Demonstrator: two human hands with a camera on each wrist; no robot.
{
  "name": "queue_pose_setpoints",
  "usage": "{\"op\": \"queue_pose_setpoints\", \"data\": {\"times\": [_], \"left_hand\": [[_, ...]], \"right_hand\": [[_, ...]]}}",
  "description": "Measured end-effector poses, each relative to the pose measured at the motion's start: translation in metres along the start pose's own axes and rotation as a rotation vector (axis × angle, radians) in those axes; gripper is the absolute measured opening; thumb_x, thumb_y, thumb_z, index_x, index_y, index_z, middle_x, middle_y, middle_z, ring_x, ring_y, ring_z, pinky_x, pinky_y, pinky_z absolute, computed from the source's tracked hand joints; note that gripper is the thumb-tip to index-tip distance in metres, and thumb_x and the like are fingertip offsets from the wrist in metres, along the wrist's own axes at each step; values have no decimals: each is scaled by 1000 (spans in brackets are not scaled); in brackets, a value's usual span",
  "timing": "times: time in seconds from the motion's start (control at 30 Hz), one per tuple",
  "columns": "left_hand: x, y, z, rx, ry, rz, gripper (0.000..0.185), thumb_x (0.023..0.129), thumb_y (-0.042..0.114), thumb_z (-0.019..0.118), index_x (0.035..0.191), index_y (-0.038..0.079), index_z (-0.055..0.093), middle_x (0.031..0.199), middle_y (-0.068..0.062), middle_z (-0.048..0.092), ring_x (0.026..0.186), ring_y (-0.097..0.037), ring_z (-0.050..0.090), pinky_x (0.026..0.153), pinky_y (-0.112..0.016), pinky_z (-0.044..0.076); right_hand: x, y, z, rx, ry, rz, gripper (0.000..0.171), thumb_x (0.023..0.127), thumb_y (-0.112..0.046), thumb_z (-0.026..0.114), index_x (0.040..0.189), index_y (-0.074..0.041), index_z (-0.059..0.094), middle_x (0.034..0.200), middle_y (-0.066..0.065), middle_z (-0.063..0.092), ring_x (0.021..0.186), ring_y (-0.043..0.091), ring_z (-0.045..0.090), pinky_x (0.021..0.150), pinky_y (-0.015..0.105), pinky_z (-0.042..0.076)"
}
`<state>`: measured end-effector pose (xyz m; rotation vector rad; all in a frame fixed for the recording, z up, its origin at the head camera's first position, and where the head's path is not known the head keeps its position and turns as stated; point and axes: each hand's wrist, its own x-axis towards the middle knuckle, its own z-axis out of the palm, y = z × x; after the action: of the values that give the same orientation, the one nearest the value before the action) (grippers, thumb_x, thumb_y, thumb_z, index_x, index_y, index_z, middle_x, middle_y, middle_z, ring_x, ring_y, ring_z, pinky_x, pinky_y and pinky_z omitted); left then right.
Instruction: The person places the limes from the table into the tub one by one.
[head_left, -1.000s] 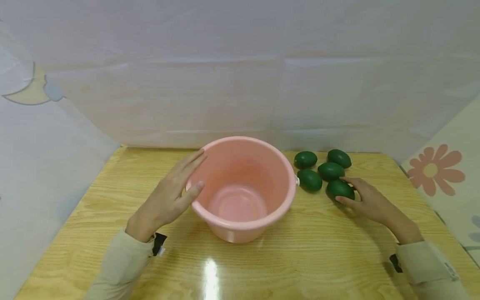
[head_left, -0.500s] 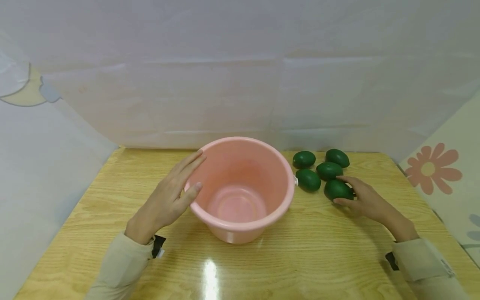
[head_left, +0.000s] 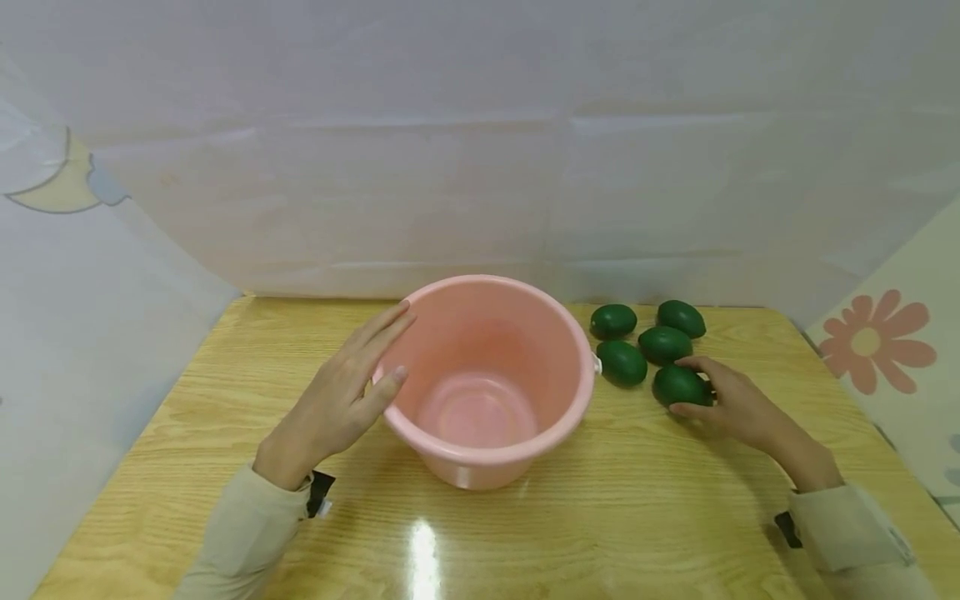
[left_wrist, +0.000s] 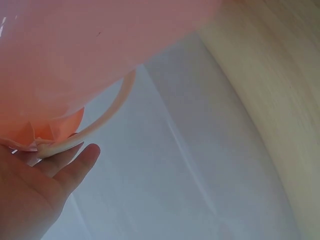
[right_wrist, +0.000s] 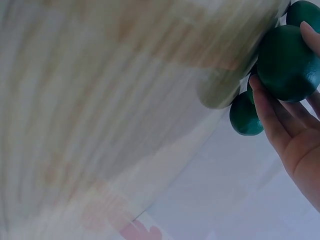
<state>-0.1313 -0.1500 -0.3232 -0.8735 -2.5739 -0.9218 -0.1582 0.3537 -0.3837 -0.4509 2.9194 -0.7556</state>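
Fingers of the right hand (head_left: 731,404) curl around the nearest dark green oval fruit (head_left: 679,386), thumb on its near side and fingertips over its far side; the right wrist view confirms the same fruit (right_wrist: 287,62) cupped between thumb and fingers (right_wrist: 267,117). This fruit rests on the light wooden table (head_left: 225,392), at the near end of a cluster of five. Four more green oval fruits lie just behind it: one to its left (head_left: 622,362) near the bucket's rim, one directly behind (head_left: 664,344), and two at the back (head_left: 612,321) (head_left: 681,317), close to the white backdrop sheet (head_left: 480,150). Whether the held fruit touches its neighbours cannot be told.

Fingers of the left hand (head_left: 341,400) lie straight and together, flat against the outer left wall of the round pink plastic bucket (head_left: 525,442), with the thumb resting on the rim. They press rather than grasp. In the left wrist view, the palm (left_wrist: 30,195) meets the bucket's wall (left_wrist: 75,55) beside its thin pale wire handle (left_wrist: 102,125), which hangs down along the side.

Bucket stands upright at table centre, mouth open, interior bare. Both forearms wear beige sleeves (head_left: 240,533). At right, a cream panel bears a pink flower print (head_left: 873,342); at left, a yellow crescent print (head_left: 63,183).
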Motion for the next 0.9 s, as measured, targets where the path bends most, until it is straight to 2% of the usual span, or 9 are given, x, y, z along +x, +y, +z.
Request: {"op": "queue_pose_setpoints", "data": {"times": [0.33,0.67,0.8,0.9], "left_hand": [[0,0,0,26,7,9,58,101,30,45,157,16,32,164,-3,27,149,-30,31,112,-60,35],[0,-1,0,54,20,13,58,101,29,45,156,14,33,164,-4,29,148,-30,33,112,-58,37],[1,-1,0,58,23,22,58,101,29,45,156,14,33,163,-4,30,148,-30,33,113,-57,36],[1,-1,0,63,25,25,58,100,28,46,156,14,34,163,-4,30,148,-29,34,113,-56,36]], "right_hand": [[-4,-3,2,8,41,4,70,89,-27,75,138,9,43,133,37,50,110,50,58,82,57,52],[-8,-11,-2,42,91,-7,70,89,-26,75,141,7,41,130,34,53,106,49,61,79,51,55],[-9,-14,-3,36,124,-4,71,88,-25,76,141,6,42,127,31,56,104,48,63,73,39,56],[-11,-18,-5,38,139,-2,73,87,-25,77,142,6,40,128,31,56,103,49,63,69,36,55]]}}
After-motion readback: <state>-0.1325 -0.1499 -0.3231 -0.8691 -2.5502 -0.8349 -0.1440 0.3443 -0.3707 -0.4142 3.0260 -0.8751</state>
